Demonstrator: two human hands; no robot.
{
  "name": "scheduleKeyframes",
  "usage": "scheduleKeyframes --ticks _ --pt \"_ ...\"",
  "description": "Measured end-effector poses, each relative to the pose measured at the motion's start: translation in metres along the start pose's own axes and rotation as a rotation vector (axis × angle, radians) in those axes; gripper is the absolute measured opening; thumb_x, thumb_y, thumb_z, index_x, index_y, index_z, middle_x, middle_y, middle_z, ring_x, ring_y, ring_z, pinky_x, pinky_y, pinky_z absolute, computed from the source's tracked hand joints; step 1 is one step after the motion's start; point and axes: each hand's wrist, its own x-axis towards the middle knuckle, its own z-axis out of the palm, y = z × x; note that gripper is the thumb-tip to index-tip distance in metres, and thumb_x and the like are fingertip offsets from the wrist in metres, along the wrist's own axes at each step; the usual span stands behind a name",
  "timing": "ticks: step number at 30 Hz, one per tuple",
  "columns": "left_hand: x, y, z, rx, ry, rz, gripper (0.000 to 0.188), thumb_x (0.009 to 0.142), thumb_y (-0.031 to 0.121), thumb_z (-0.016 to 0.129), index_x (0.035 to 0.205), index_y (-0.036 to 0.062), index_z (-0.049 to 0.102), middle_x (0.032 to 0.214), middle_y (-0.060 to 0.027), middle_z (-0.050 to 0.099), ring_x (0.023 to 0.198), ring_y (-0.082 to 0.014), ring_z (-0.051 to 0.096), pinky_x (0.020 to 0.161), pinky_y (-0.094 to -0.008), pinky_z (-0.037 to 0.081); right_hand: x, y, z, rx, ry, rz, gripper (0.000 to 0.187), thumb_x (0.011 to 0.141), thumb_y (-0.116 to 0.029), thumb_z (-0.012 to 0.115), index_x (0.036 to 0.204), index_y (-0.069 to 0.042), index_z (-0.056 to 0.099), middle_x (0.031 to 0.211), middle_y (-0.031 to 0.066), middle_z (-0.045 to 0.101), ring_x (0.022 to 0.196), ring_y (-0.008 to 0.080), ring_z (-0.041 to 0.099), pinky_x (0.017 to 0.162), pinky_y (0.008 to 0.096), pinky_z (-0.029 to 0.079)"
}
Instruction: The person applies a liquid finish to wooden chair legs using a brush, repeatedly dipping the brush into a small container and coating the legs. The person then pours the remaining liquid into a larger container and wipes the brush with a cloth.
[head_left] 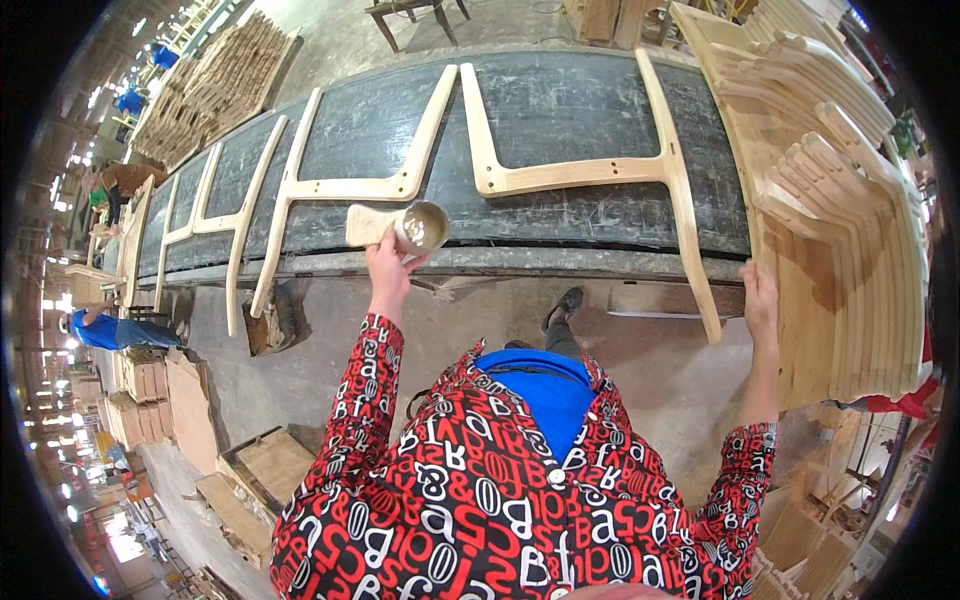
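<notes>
My left hand [388,262] is closed round a small round cup [428,227] with shiny liquid inside, and a pale block [368,225], maybe a sponge, sits against the cup's left side. Both are over the near edge of the dark worktable. Just beyond lies a pale H-shaped wooden chair frame [350,188], and to its right a second wooden frame [580,176] whose leg hangs over the table edge. At the right, my right hand [760,292] has its fingers curled at the edge of a plywood board [790,345]; its fingertips are partly hidden.
Further wooden frames [218,222] lie along the dark worktable [555,105] to the left. On the board at right stand several stacked curved frames [850,230]. A pile of wood pieces [215,85] is at the far left. A person in blue [115,330] works beyond the table's left end.
</notes>
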Motion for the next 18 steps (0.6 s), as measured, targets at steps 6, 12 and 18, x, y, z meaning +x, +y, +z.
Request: scheduleKeyframes --ticks 6,12,18 --pt "0.027 0.015 0.045 0.28 -0.134 0.265 0.028 0.094 0.022 0.048 0.115 0.0049 0.053 0.104 -0.0061 0.059 0.087 -0.0143 0.061 0.062 -0.0306 0.057 0.08 -0.161 0.033 0.207 -0.054 -0.166 0.029 0.096 -0.025 0.046 0.095 0.0 0.06 0.077 0.0023 0.055 0.072 0.0138 0.052 0.07 0.0262 0.043" --pt "0.044 0.02 0.048 0.392 -0.191 0.333 0.026 0.094 0.021 0.048 0.112 0.0049 0.056 0.096 -0.003 0.061 0.08 -0.0109 0.061 0.061 -0.0257 0.055 0.095 -0.233 0.146 0.831 -0.423 -0.172 0.019 0.093 -0.02 0.053 0.091 -0.003 0.06 0.073 0.0008 0.057 0.069 0.0072 0.054 0.061 0.0221 0.046" --pt "0.036 0.017 0.068 0.356 -0.208 0.288 0.025 0.094 0.021 0.05 0.109 0.0024 0.056 0.096 -0.0051 0.061 0.08 -0.0116 0.062 0.061 -0.0272 0.055 0.097 -0.249 0.219 0.847 -0.418 -0.217 0.016 0.091 -0.016 0.055 0.092 -0.001 0.058 0.077 0.0028 0.061 0.073 0.0079 0.057 0.067 0.0214 0.047"
